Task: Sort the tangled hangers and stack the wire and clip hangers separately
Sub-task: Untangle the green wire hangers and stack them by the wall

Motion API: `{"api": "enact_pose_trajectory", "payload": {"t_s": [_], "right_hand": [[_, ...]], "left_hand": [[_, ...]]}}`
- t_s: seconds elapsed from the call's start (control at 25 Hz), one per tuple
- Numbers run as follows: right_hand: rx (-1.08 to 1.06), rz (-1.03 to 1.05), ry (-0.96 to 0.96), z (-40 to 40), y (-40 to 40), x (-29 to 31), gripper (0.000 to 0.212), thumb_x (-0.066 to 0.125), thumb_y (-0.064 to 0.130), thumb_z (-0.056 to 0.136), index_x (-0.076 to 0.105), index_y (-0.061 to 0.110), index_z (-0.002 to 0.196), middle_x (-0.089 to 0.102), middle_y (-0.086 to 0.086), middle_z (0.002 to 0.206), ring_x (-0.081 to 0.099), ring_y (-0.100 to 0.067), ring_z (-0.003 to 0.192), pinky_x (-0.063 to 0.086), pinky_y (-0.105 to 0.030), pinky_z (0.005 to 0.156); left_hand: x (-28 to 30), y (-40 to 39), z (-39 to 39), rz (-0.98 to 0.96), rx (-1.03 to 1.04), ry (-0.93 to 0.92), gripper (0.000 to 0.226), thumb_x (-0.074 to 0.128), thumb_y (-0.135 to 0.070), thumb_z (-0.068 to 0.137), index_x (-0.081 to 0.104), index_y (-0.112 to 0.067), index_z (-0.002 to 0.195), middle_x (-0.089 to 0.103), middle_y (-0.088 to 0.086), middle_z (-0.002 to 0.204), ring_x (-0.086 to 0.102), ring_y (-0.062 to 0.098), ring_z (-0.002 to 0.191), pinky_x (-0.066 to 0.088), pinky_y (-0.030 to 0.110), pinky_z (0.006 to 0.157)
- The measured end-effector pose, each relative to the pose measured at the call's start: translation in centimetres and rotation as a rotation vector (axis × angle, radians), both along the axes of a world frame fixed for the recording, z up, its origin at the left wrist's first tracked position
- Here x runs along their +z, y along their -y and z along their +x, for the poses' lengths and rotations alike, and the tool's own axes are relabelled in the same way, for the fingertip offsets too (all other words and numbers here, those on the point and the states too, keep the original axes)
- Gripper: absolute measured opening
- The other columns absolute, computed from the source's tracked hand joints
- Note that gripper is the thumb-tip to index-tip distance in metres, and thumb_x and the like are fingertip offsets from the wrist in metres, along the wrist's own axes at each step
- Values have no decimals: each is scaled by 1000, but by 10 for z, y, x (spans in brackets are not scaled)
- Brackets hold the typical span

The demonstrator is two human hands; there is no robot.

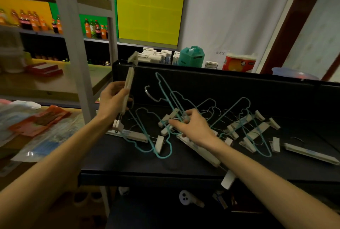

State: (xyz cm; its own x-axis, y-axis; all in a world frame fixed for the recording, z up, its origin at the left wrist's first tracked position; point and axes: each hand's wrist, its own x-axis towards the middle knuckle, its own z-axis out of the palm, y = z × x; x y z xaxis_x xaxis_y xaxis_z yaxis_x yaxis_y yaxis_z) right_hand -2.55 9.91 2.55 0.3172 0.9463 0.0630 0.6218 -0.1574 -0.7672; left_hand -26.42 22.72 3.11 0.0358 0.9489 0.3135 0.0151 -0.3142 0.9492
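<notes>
Head view of a black table (128, 162) with a raised back panel, carrying a tangle of hangers. The left hand (114, 100) is curled round the bar of a cream clip hanger (128, 83), held nearly upright above the table's left end — one clip at its top, another just below the wrist. The right hand (193, 125) reaches into the middle of the pile, its fingertips pinching at a knot of teal wire hangers (165, 89) and thin metal hooks; exactly which strand it grips cannot be told. Teal wire hangers lie across and lean against the back panel, interlaced with more clip hangers (255, 133) spread flat toward the right. One clip hanger (311, 153) lies apart at the far right, another (200, 149) under the right wrist, its end overhanging the front edge. Behind the panel stand a teal box (191, 56) and a red pack (239, 62); a shelf unit (73, 45) with bottles (93, 28) stands at left.
</notes>
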Motion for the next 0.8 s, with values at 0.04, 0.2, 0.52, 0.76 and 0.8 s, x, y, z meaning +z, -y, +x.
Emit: {"api": "enact_pose_trajectory", "payload": {"t_s": [0.04,0.2,0.52,0.76,0.8], "right_hand": [[8,-13,51,-12,1,-6,83,75,66,74,43,17,133,63,7,95,66,-13,88,57,-43,83],[5,-131,282,-39,3,-18,78,75,67,72,42,18,123,58,5,101,61,-17,91,55,-39,77],[-110,-60,40,-40,2,-26,64,72,22,79,48,13,137,65,1,112,67,-20,97,58,-39,84],[-77,-72,-480,-30,0,5,50,59,-4,90,47,5,138,71,-13,103,71,-17,63,55,-26,46],[-38,-95,-549,-30,1,10,50,52,-9,89,47,5,137,72,-13,105,72,-20,65,59,-29,50]], "left_hand": [[-5,1,-12,38,57,-47,24,63,-24,98,58,-24,121,67,-2,109,70,12,82,57,31,61],[-36,5,-37,112,168,-611,38,69,-35,90,60,-26,126,65,-2,119,67,20,98,57,42,82],[-61,22,-26,-25,152,-397,39,66,-30,92,61,-21,130,63,-5,122,62,14,104,52,32,81],[-65,27,-27,-54,208,-384,39,65,-30,92,59,-21,130,62,5,129,63,20,105,57,45,85],[-66,27,-27,-82,190,-397,40,65,-30,93,58,-21,130,61,6,130,63,21,104,57,47,86]]}}
